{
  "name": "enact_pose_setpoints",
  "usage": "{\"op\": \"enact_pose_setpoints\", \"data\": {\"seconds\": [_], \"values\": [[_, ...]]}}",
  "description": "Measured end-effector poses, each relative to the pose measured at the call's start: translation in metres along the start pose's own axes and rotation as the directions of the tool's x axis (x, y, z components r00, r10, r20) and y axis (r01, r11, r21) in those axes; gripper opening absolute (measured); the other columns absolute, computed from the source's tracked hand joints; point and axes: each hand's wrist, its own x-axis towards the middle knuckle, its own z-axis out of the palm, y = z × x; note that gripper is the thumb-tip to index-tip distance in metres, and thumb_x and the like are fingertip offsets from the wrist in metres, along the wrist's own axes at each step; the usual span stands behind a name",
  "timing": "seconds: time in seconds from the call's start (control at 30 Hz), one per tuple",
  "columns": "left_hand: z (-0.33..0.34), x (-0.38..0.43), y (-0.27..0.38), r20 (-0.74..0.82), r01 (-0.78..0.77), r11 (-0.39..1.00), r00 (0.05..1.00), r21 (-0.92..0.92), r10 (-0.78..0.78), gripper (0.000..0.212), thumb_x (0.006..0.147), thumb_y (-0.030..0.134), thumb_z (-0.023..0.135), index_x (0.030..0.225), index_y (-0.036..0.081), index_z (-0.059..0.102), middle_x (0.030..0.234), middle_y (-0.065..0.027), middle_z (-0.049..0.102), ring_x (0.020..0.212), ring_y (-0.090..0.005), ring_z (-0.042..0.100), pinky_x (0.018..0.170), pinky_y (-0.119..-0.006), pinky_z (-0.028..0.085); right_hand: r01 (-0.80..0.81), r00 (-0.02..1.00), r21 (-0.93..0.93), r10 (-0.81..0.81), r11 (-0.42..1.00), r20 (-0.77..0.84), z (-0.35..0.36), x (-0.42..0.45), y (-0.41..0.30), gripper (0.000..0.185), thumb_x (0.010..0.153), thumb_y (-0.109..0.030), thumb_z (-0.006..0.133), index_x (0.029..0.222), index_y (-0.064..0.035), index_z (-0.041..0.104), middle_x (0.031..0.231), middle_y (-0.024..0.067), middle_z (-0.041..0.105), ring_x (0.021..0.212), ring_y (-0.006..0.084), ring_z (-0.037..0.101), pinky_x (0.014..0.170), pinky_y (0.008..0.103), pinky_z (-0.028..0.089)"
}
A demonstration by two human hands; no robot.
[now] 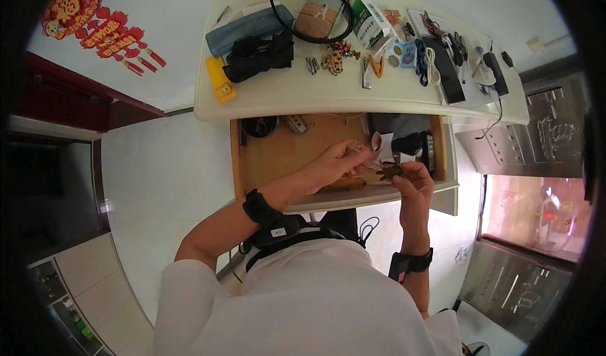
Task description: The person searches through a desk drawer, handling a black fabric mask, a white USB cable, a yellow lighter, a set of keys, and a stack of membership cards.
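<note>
Both of my hands are over a pulled-out wooden drawer (279, 162) in front of me. My right hand (414, 183) pinches a small dark brown toothed piece, which looks like a hair claw clip (390, 172), between thumb and fingers. To its left, my left hand (334, 163) has curled fingers around a small tan object (354, 146); its kind is too small to tell. Just beyond the hands lie a pinkish strip of cloth (375, 144) and a white paper (387, 145). A yellowish-brown item (349, 184) lies near the drawer front, partly hidden beneath my left arm.
The drawer also holds a round dark container (260, 126), a grey device (297, 123) and a black pouch (408, 144). On the cream tabletop (284, 95) above are a blue case (249, 30), a black headband (351, 24), an orange clip (377, 66) and several cables.
</note>
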Motion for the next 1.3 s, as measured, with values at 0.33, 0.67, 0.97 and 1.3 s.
{"op": "enact_pose_setpoints", "data": {"seconds": [0.33,0.67,0.97,1.3], "values": [[-0.003,-0.002,-0.001,-0.024,-0.04,0.987,0.999,-0.153,0.037,0.031,0.097,0.022,0.047,0.118,0.001,0.056,0.1,-0.0048,0.061,0.086,-0.0108,0.057,0.078,-0.024,0.047,-0.093,0.992,0.185,0.076,0.978,0.097,0.01,0.002,0.002,0.021,0.079,-0.004,0.052,0.1,-0.0035,0.057,0.087,0.0019,0.057,0.077,0.0112,0.054,0.07,0.0236,0.043],[-0.003,-0.002,0.007,-0.249,-0.296,0.942,0.911,0.159,0.329,0.016,0.084,0.011,0.065,0.098,0.003,0.069,0.079,0.0004,0.064,0.075,-0.0057,0.054,0.065,-0.02,0.044,-0.22,0.938,0.051,0.196,0.974,0.286,0.04,0.016,-0.022,0.031,0.082,-0.008,0.06,0.112,0.0,0.057,0.097,0.006,0.062,0.083,0.0101,0.059,0.066,0.0197,0.047],[0.004,-0.014,0.04,-0.236,-0.4,0.91,0.9,-0.112,0.366,0.02,0.086,0.008,0.062,0.106,0.003,0.063,0.09,-0.0033,0.064,0.081,-0.0092,0.059,0.071,-0.023,0.053,-0.079,0.922,-0.115,0.117,0.99,0.369,0.061,0.052,-0.053,0.018,0.081,-0.01,0.067,0.095,0.0003,0.065,0.08,0.0025,0.065,0.065,0.0065,0.057,0.057,0.0178,0.043],[-0.012,-0.038,0.048,-0.27,-0.291,0.953,0.927,-0.083,0.259,0.018,0.09,0.011,0.056,0.107,0.006,0.06,0.094,-0.004,0.063,0.084,-0.0112,0.06,0.074,-0.025,0.05,-0.027,0.984,-0.144,0.051,0.989,0.169,0.03,0.15,-0.09,0.024,0.08,-0.011,0.068,0.1,0.0009,0.062,0.075,0.001,0.058,0.061,0.0069,0.051,0.051,0.0178,0.04]]}}
